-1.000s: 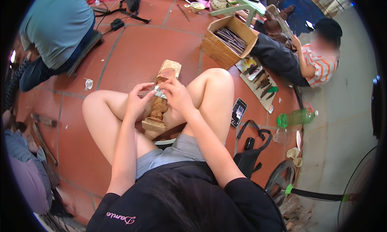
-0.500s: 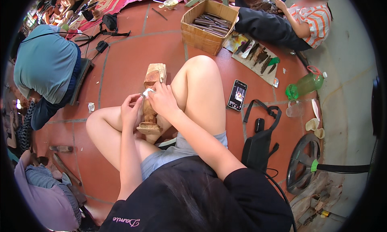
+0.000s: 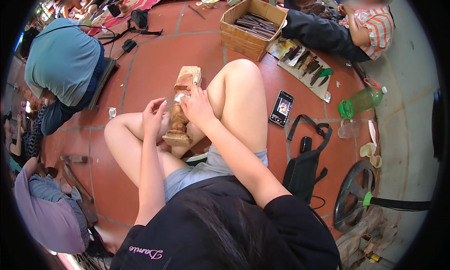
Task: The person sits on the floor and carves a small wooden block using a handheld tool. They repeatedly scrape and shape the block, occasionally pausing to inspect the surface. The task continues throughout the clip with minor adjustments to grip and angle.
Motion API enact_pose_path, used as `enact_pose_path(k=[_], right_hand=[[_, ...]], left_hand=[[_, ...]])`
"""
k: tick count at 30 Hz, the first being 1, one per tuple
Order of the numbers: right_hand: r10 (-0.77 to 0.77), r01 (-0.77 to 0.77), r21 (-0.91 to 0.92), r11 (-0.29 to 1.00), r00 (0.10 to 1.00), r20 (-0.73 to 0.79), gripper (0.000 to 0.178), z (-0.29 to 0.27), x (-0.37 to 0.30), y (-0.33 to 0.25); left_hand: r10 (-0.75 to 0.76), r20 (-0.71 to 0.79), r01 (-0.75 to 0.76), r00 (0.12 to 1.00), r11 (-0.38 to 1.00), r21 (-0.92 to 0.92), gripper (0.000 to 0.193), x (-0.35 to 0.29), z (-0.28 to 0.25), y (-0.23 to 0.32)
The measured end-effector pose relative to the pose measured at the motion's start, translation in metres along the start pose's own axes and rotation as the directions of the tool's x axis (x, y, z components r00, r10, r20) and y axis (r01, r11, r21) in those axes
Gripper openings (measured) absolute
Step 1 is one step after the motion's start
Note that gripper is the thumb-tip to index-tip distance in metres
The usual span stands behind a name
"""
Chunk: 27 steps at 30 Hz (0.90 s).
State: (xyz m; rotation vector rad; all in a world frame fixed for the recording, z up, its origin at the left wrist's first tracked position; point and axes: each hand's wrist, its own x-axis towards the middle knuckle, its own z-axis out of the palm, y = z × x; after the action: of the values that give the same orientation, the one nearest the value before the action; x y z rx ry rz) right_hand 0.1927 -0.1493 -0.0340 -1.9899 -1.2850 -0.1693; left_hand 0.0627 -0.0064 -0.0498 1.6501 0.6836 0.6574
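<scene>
A carved wooden post (image 3: 178, 115), pale and brown with a square block at each end, stands tilted between my bent legs. My right hand (image 3: 199, 107) rests against its upper middle, fingers closed on a small crumpled white piece (image 3: 179, 97) pressed to the wood. I cannot make out whether that piece is paper or cloth. To the left of the post, my left hand (image 3: 153, 114) is raised and apart from it, with fingers loosely bent and nothing visible in them.
A cardboard box (image 3: 248, 48) of dark narrow tools stands ahead, beside a seated person in a striped shirt. Rightward lie a phone (image 3: 281, 108), a black bag (image 3: 300, 171), a green bottle (image 3: 368, 99) and a black round base (image 3: 354, 195). Another person sits on a low stool at left.
My left hand has drawn away from the white piece and the post. My right hand stays on the post with the white piece. The whole view has shifted slightly.
</scene>
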Motion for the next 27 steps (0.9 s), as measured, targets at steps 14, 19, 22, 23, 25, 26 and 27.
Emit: enact_pose_path(k=[14, 19, 22, 23, 25, 26, 27], right_hand=[[-0.01, 0.009, -0.012, 1.0, 1.0, -0.029, 0.014, -0.0036, -0.0006, -0.002], [-0.065, 0.066, 0.108, 0.992, 0.998, -0.009, 0.012, -0.0013, -0.0013, -0.0015], [-0.051, 0.056, 0.093, 0.994, 0.997, -0.051, 0.012, 0.0006, -0.0015, -0.0007], [-0.044, 0.048, 0.068, 0.997, 0.997, -0.06, 0.011, 0.0011, -0.0013, -0.0006], [-0.059, 0.063, 0.084, 0.994, 0.997, -0.051, 0.01, 0.0017, -0.0008, -0.0004], [-0.083, 0.087, 0.124, 0.988, 0.996, -0.034, 0.01, 0.0016, -0.0008, -0.0002], [-0.096, 0.091, 0.167, 0.982, 0.995, 0.025, 0.01, 0.0014, -0.0008, -0.0002]], left_hand=[[-0.066, -0.011, 0.065, 0.998, 0.997, -0.034, 0.024, 0.0017, -0.0013, 0.0006], [-0.022, 0.004, 0.022, 1.0, 0.998, -0.053, 0.024, 0.0034, -0.0019, -0.0005], [-0.028, 0.008, 0.029, 1.0, 0.998, -0.054, 0.025, 0.004, -0.0018, -0.0005], [-0.05, 0.004, 0.05, 0.999, 0.997, -0.066, 0.025, 0.004, -0.0021, -0.0005], [-0.034, 0.007, 0.034, 0.999, 0.998, -0.05, 0.025, 0.0034, -0.0017, -0.0007], [-0.068, 0.001, 0.068, 0.998, 0.996, -0.054, 0.025, 0.0036, -0.0016, -0.0008], [-0.035, 0.008, 0.035, 0.999, 0.998, -0.054, 0.024, 0.0042, -0.0018, -0.001]])
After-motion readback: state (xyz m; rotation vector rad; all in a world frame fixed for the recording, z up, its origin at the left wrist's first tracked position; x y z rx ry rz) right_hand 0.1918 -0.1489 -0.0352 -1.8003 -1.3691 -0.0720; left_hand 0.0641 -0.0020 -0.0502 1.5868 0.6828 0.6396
